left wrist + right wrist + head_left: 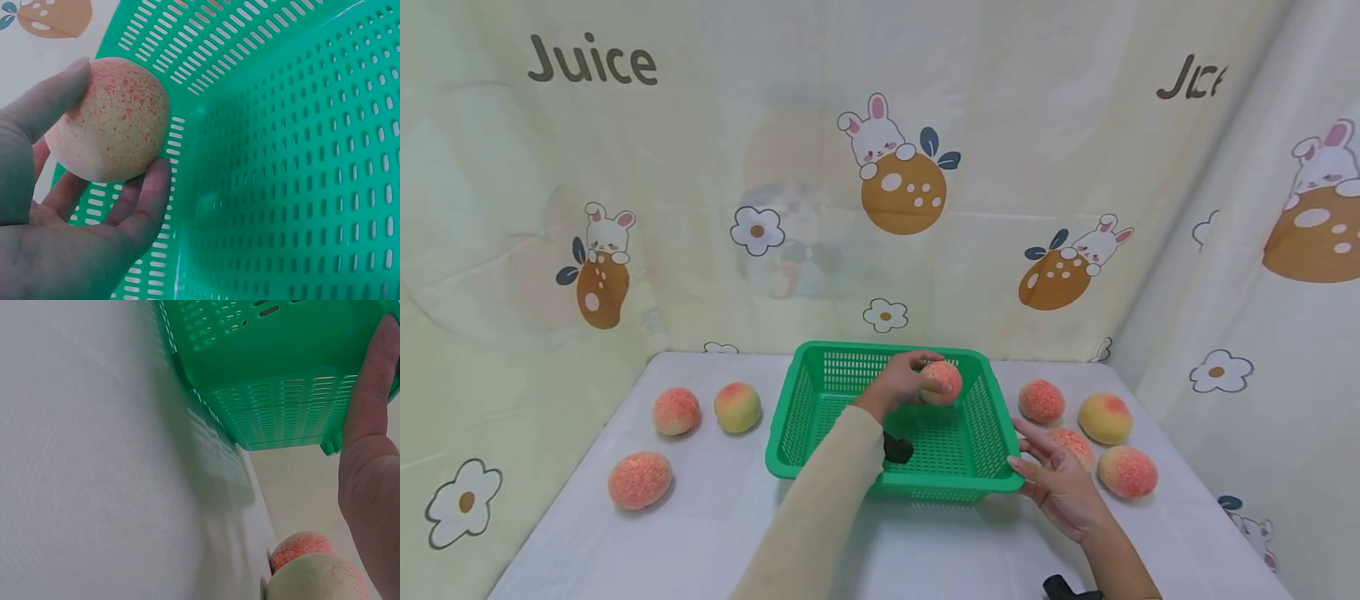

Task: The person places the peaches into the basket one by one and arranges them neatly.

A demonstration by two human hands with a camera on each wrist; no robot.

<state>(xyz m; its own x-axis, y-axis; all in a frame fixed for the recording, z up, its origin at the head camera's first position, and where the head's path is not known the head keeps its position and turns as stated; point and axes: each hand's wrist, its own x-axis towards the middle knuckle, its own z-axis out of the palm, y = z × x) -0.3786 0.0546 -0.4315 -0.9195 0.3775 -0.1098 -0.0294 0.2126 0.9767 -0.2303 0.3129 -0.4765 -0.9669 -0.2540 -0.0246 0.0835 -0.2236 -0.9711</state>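
Note:
A green plastic basket point(910, 485) with slotted walls stands in the middle of the table. Over its far right part, my left hand point(901, 383) holds a pink, speckled peach point(946, 383) between thumb and fingers. In the left wrist view the peach point(115, 119) appears in front of the basket wall point(275, 56), the fingers curled beneath it. At the basket's near right corner, my right hand point(1060, 483) grips the rim with thumb and fingers. The right wrist view has the thumb point(370, 394) lying along the basket's side point(281, 362).
Right of the basket lie several peaches, among them a yellow one point(1105, 418) and a pink one point(1127, 472). On the left are two pink peaches point(676, 411) point(640, 481) and a yellowish peach point(737, 407). A printed curtain point(985, 275) hangs behind the white table point(715, 517).

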